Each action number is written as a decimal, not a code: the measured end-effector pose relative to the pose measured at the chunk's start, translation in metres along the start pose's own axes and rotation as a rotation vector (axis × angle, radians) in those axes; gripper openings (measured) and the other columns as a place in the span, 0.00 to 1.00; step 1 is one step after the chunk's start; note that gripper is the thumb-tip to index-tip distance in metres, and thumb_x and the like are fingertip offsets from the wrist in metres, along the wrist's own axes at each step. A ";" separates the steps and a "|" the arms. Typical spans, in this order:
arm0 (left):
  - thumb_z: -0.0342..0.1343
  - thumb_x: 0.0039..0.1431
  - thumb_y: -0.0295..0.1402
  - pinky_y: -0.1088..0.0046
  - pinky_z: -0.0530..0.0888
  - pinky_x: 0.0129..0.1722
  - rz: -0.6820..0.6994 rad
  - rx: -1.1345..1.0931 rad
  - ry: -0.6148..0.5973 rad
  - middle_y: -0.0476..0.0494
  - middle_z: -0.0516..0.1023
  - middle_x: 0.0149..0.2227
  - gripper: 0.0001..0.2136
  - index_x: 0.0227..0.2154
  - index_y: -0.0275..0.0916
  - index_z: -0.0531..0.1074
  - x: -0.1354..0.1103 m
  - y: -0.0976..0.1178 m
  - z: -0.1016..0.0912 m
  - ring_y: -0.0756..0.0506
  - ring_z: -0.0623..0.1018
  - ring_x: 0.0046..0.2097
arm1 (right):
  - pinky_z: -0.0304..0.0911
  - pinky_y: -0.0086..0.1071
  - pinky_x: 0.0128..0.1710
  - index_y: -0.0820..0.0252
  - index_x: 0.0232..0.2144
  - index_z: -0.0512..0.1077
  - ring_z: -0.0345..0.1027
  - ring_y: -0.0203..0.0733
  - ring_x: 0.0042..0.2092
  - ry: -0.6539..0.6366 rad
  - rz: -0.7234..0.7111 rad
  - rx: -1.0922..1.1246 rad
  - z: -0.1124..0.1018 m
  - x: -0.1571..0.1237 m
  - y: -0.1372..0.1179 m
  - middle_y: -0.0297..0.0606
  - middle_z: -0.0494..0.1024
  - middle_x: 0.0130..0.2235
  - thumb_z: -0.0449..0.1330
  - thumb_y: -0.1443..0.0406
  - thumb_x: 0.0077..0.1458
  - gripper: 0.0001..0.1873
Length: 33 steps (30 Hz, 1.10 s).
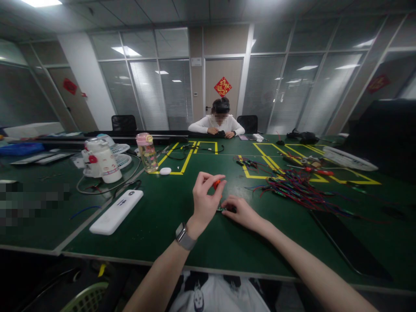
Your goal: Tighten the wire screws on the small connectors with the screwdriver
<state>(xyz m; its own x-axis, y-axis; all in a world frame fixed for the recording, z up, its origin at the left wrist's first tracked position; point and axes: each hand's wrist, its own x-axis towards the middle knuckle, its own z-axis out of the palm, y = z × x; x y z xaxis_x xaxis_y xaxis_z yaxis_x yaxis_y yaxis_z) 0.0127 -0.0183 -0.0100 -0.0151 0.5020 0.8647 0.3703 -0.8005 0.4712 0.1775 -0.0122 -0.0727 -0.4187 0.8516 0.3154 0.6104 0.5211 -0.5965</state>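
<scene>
My left hand [208, 195], with a watch on its wrist, is closed around the orange handle of a screwdriver [217, 184]. The tool stands roughly upright, and its lower end points down at a small green circuit board [221, 209]. Fingers of my right hand [241, 212] are closed on the board's right side, low against the green table. Part of the board is hidden behind my left hand, so whether the tip touches it cannot be made out.
Right of my hands lies a tangled pile of red and blue wires with small boards [299, 186], beside a black flat panel [347, 242]. To the left are a white power bank [117, 212], a white bottle [104, 162] and a pink-lidded bottle [147, 154]. A co-worker [216, 123] sits opposite.
</scene>
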 end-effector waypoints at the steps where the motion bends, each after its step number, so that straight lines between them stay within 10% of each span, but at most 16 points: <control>1: 0.57 0.59 0.31 0.75 0.71 0.35 -0.005 0.001 -0.003 0.47 0.68 0.34 0.07 0.39 0.40 0.76 0.000 0.000 0.000 0.50 0.71 0.35 | 0.62 0.30 0.34 0.62 0.33 0.74 0.66 0.37 0.32 0.000 0.000 0.000 0.000 0.000 0.000 0.36 0.70 0.33 0.62 0.70 0.50 0.05; 8: 0.43 0.67 0.28 0.71 0.70 0.45 -0.063 -0.101 -0.139 0.42 0.71 0.45 0.15 0.51 0.41 0.69 0.000 0.000 -0.001 0.48 0.73 0.46 | 0.62 0.29 0.33 0.62 0.33 0.74 0.66 0.37 0.32 0.006 -0.007 -0.002 0.002 0.000 0.002 0.35 0.70 0.32 0.61 0.69 0.51 0.04; 33: 0.52 0.62 0.33 0.74 0.71 0.36 -0.090 0.006 -0.036 0.46 0.69 0.36 0.09 0.43 0.41 0.74 -0.001 -0.001 0.002 0.50 0.72 0.35 | 0.62 0.30 0.34 0.62 0.33 0.74 0.66 0.37 0.33 -0.005 0.008 -0.018 0.001 0.000 -0.001 0.36 0.70 0.33 0.61 0.70 0.51 0.04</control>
<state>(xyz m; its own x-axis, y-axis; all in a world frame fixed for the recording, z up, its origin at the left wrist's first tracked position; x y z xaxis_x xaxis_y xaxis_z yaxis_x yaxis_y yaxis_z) 0.0142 -0.0180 -0.0117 -0.0150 0.5838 0.8118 0.3747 -0.7494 0.5459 0.1766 -0.0127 -0.0730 -0.4167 0.8557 0.3069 0.6257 0.5149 -0.5860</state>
